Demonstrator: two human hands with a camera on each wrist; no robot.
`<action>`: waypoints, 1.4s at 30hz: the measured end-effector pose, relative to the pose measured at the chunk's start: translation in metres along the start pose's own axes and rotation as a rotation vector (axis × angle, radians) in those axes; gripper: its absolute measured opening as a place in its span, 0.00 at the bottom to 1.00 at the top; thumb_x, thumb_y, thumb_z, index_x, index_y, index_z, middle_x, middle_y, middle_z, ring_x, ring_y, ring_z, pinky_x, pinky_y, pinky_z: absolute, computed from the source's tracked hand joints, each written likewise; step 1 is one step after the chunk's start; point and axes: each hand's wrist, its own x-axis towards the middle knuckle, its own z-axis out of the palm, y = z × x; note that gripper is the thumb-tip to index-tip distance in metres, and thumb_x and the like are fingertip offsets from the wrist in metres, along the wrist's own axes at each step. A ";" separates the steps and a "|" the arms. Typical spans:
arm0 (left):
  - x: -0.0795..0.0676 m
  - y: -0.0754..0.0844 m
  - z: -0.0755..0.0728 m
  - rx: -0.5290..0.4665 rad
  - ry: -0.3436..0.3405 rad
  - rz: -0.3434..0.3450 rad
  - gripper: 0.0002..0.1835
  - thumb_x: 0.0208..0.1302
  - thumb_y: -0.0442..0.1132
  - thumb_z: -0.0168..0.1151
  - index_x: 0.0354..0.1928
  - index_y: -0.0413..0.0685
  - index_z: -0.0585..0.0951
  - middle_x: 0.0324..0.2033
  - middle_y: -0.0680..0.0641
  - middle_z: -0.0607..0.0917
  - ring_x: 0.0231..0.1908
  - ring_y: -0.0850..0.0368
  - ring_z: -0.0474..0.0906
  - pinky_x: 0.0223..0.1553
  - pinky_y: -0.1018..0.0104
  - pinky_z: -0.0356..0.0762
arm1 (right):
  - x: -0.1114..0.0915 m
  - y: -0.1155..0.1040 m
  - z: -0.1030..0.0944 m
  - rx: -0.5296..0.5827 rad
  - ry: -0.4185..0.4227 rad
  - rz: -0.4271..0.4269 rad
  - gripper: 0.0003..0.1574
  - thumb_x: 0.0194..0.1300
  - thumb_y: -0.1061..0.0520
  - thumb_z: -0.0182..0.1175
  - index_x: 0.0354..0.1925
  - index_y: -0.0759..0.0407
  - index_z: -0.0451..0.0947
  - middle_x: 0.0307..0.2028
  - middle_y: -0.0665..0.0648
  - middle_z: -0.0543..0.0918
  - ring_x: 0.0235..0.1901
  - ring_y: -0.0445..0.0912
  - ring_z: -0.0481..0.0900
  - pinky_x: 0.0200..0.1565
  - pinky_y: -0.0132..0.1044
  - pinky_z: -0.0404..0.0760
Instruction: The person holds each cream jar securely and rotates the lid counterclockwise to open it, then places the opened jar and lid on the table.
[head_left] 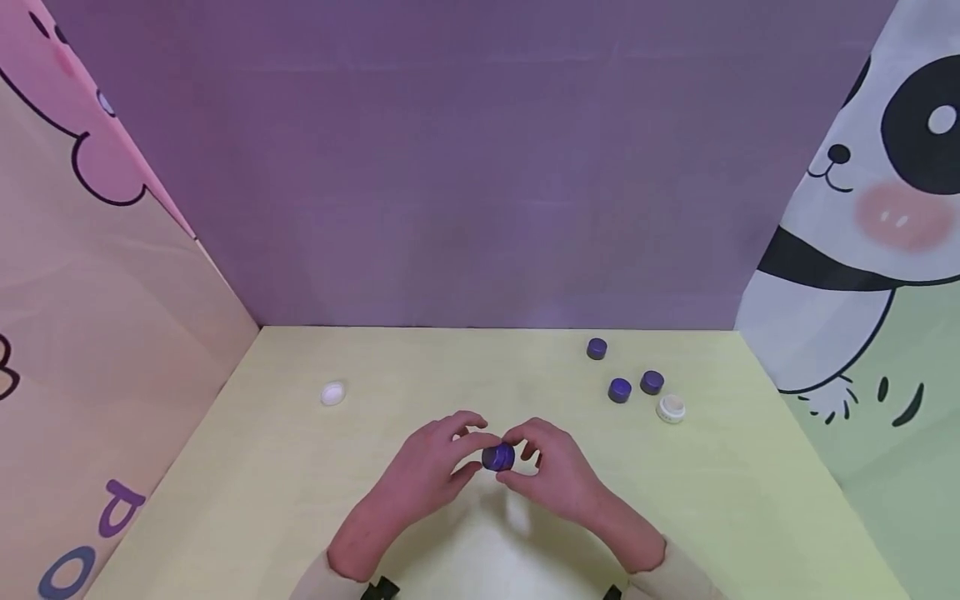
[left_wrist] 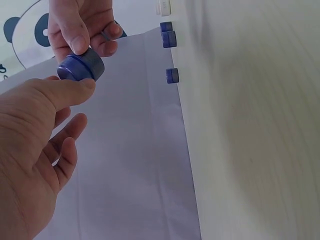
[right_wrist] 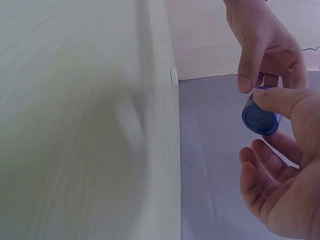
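Note:
Both hands meet over the table around a small round blue-purple jar [head_left: 498,457], which is raised off the tabletop. It has a seam or ridge round its middle in the left wrist view and a flat round end in the right wrist view. My left hand [head_left: 437,463] pinches its left side between thumb and forefinger. From the opposite side, my right hand [head_left: 557,471] pinches it with thumb and forefinger. The other fingers of both hands are loosely bent away from the jar.
Toward the back right stand three short blue-purple round pieces [head_left: 619,390], with a white round piece [head_left: 671,408] beside them. A white disc-like piece [head_left: 332,393] lies at the back left. Printed fabric walls [head_left: 480,167] border the pale table [head_left: 285,467] at the back and sides.

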 end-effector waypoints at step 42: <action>0.005 0.000 0.000 -0.058 -0.057 -0.024 0.24 0.49 0.41 0.78 0.50 0.61 0.82 0.47 0.56 0.77 0.37 0.60 0.77 0.38 0.67 0.77 | -0.002 0.005 -0.004 -0.021 0.033 -0.018 0.22 0.49 0.60 0.76 0.41 0.48 0.80 0.35 0.39 0.79 0.34 0.50 0.78 0.36 0.40 0.79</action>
